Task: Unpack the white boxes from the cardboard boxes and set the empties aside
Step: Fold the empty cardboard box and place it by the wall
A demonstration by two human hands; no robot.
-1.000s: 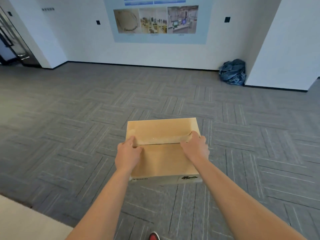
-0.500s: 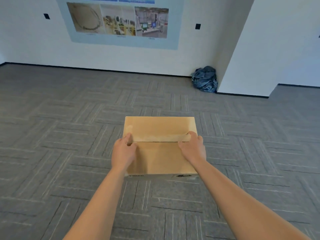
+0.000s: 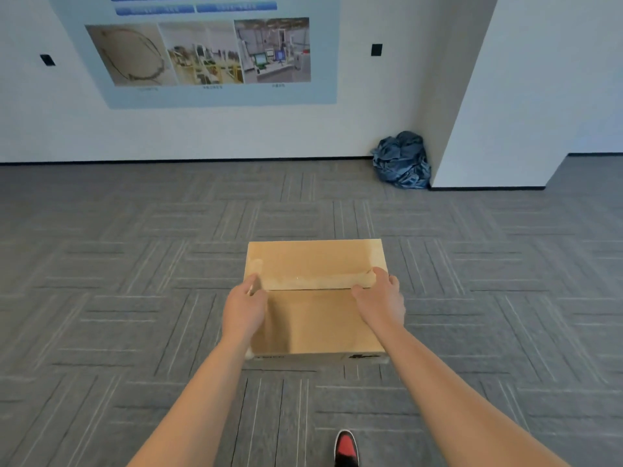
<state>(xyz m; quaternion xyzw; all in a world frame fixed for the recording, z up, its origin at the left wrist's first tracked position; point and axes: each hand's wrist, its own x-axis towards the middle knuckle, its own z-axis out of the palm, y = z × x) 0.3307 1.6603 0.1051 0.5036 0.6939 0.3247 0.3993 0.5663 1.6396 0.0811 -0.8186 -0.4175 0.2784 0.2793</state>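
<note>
So, my left hand [image 3: 244, 308] curls round the left edge of the cardboard box [image 3: 317, 321], which sits closed at centre frame over the carpet [image 3: 135, 298]. My right hand [image 3: 381, 298] clamps the right edge, one each side to keep it level, I'd guess. The dark print [image 3: 365, 356] on its front edge is too blurry to read.

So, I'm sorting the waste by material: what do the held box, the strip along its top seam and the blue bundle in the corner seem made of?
The box: matte brown cardboard, with folded flaps and a printed side. The strip: likely packing tape, paler, slightly shiny, wrinkled. The blue bundle: crumpled with a faint sheen, perhaps plastic sheeting or cloth; too far to tell.
</note>
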